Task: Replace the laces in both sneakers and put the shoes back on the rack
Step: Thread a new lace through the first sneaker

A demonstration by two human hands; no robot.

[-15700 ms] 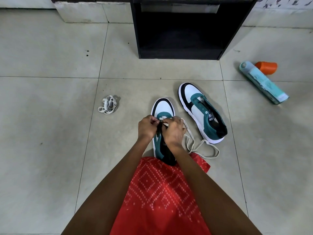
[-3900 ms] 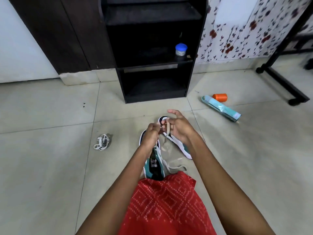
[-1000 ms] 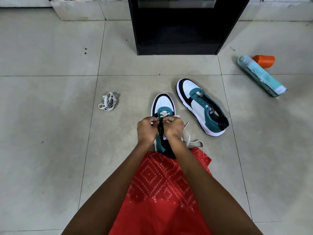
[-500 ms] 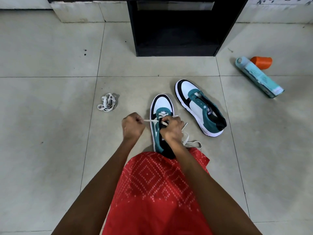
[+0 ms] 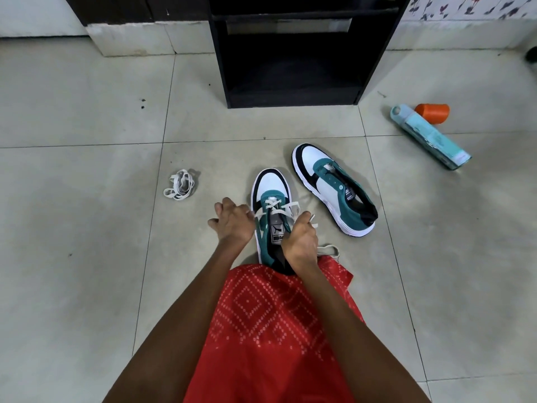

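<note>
Head view: right hand (image 5: 300,241) pinches lace (image 5: 286,205); left hand (image 5: 234,225) splayed beside sneaker (image 5: 271,184).

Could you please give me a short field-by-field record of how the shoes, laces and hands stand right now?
Near sneaker: upright on the floor, lace crossed through its front eyelets only
Far sneaker: on the floor to its right, no lace
Right hand: pinches a lace end
Left hand: at the shoe's left side; grip unclear
Lace bundle: loose on the floor, left
Rack: behind the shoes, neither sneaker on it
Teal can, orange cap: on floor, right
</note>
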